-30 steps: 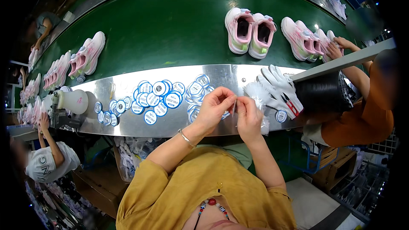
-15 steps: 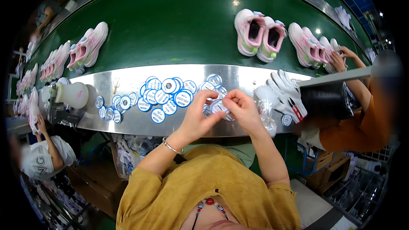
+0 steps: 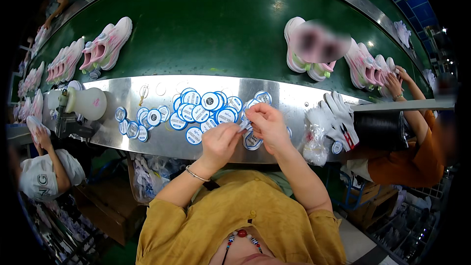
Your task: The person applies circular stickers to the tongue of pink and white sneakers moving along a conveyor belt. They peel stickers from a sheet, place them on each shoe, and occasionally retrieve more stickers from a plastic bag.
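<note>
My left hand [image 3: 220, 142] and my right hand [image 3: 269, 126] meet above the metal ledge, fingers pinched. Between their fingertips is a small white-and-blue piece [image 3: 244, 125], seemingly a round tag turned edge-on; the fingers cover most of it. Several round blue-rimmed tags [image 3: 252, 141] lie beneath and around my right hand. Left of my hands, a larger heap of the same tags [image 3: 200, 113] overlaps on the ledge. Farther left is a smaller cluster of tags [image 3: 153, 117].
Pink-and-white sneakers [image 3: 297, 44] stand on the green belt [image 3: 206, 29], with more pairs [image 3: 105, 44] at left. White gloves [image 3: 338, 115], red-handled snippers [image 3: 347, 136] and clear plastic [image 3: 315, 140] lie at right. A translucent container [image 3: 88, 103] stands left. Co-workers flank me both sides.
The round tag between my hands has turned from face-up to edge-on. My left hand's fingers have closed into a pinch. The view has shifted slightly, moving the ledge's things rightward.
</note>
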The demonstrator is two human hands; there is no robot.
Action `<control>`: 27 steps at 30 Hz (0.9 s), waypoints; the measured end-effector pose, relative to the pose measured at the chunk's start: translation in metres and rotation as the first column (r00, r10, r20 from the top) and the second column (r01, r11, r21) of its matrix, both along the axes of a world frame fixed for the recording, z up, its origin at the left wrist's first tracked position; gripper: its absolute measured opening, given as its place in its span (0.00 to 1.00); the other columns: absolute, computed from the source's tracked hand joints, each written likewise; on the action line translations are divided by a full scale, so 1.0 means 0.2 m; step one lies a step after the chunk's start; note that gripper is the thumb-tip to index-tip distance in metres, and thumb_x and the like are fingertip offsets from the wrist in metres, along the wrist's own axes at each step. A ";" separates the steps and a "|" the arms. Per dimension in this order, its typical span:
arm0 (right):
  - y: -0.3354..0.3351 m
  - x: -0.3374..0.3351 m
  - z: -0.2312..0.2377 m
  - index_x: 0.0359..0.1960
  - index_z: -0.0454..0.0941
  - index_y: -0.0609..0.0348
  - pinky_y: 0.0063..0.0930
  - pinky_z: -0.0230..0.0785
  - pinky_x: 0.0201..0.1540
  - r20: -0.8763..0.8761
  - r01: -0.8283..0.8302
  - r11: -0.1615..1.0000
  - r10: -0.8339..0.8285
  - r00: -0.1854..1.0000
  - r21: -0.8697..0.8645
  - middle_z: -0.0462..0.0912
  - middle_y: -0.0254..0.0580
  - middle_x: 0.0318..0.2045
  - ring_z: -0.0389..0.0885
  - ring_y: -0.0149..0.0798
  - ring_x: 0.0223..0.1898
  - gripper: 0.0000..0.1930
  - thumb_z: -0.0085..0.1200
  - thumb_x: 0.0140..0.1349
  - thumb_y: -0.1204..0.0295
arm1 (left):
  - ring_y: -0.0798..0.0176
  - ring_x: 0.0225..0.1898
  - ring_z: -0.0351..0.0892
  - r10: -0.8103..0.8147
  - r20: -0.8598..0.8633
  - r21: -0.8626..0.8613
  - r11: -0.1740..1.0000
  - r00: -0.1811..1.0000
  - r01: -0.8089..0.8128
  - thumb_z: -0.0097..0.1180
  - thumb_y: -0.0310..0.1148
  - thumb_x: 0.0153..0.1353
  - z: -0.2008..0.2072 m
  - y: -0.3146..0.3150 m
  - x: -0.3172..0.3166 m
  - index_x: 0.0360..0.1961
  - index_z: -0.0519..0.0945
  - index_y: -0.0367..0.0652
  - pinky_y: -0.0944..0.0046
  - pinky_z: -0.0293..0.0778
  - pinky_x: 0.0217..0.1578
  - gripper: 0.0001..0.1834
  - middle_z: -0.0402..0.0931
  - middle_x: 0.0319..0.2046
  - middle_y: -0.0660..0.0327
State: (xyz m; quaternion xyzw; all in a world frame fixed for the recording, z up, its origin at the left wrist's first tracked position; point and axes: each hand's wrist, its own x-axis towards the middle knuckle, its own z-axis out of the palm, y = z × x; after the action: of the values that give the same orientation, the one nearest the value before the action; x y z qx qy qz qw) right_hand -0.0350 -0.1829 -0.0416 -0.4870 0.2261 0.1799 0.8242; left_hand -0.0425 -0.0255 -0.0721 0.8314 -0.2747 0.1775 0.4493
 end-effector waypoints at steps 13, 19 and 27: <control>0.02 -0.01 0.01 0.36 0.73 0.59 0.12 0.49 0.18 0.079 0.039 0.989 -0.051 0.996 0.144 0.67 0.25 0.20 0.60 0.16 0.19 0.04 0.52 0.63 0.73 | 0.69 0.24 0.76 -0.010 -0.519 -0.250 0.958 0.855 -0.141 0.61 0.23 0.55 0.01 0.02 0.03 0.31 0.77 0.36 0.70 0.73 0.26 0.05 0.78 0.27 0.59; -0.05 -0.07 -0.09 0.34 0.75 0.62 0.13 0.63 0.30 0.314 -0.035 0.818 0.259 0.913 -0.574 0.75 0.30 0.27 0.71 0.19 0.28 0.03 0.54 0.61 0.76 | 0.77 0.25 0.71 -0.217 -0.730 -0.454 0.863 0.648 -0.221 0.59 0.26 0.58 0.02 0.04 0.04 0.28 0.77 0.37 0.75 0.68 0.23 0.05 0.77 0.26 0.65; -0.16 -0.18 0.01 0.30 0.76 0.63 0.18 0.62 0.24 0.371 -0.012 0.824 0.267 0.890 -0.566 0.75 0.33 0.21 0.70 0.21 0.21 0.03 0.57 0.56 0.77 | 0.74 0.22 0.66 -0.056 -0.632 -0.370 0.898 0.773 -0.237 0.59 0.27 0.59 0.00 -0.04 0.04 0.27 0.76 0.37 0.74 0.63 0.22 0.06 0.72 0.24 0.65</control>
State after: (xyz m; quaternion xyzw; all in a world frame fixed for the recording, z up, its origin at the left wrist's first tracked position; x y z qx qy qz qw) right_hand -0.0713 -0.2149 -0.0400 -0.7457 0.0414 0.0557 0.6626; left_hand -0.0335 -0.0340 -0.0715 0.7350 -0.0216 -0.0322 0.6770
